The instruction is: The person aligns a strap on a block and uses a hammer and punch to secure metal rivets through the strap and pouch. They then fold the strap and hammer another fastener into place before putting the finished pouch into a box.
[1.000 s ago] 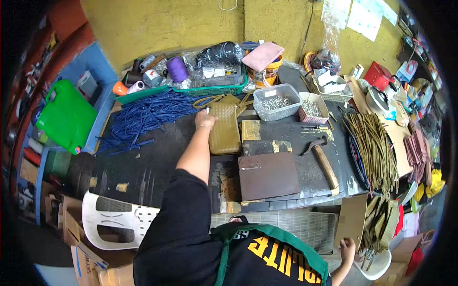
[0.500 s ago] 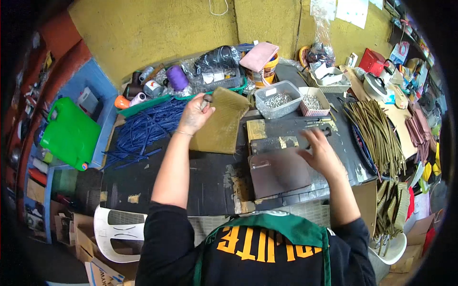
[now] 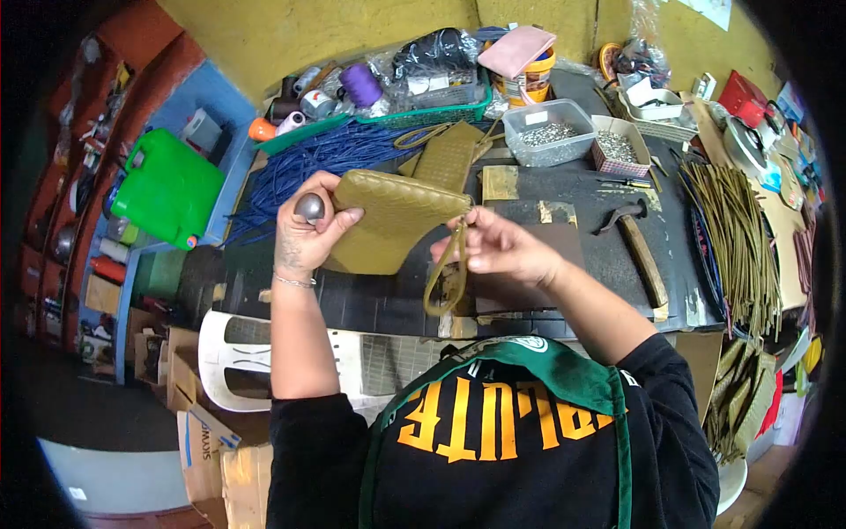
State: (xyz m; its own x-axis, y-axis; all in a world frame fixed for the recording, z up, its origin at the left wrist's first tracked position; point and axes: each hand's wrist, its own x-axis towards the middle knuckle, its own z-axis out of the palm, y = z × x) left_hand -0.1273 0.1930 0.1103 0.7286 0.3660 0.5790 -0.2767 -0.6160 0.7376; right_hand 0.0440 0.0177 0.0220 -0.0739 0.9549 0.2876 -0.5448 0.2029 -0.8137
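An olive woven-pattern pouch [image 3: 388, 220] is held up over the table. My left hand [image 3: 304, 242] grips its left edge, thumb on the front, and also holds a rounded metal piece [image 3: 310, 207] whose kind I cannot make out. At the pouch's right corner, my right hand [image 3: 515, 254] has its fingers closed at the top of the looped wrist strap [image 3: 434, 286], which hangs down. Beyond the pouch lies another olive woven piece [image 3: 445, 159] with a strap. A hammer [image 3: 641, 256] with a wooden handle rests to the right of my right hand.
A dark brown plate [image 3: 564, 240] lies partly behind my right hand. Farther back stand a clear tub [image 3: 551, 145] and a smaller box [image 3: 617, 150], both with small metal parts. Blue strips [image 3: 295, 172] lie left, olive strips [image 3: 731, 229] right. A white chair [image 3: 225, 357] stands at the front.
My right hand has moved left from beside the hammer to the pouch's corner and strap. My left hand has brought the pouch nearer and turned it. The view has shifted.
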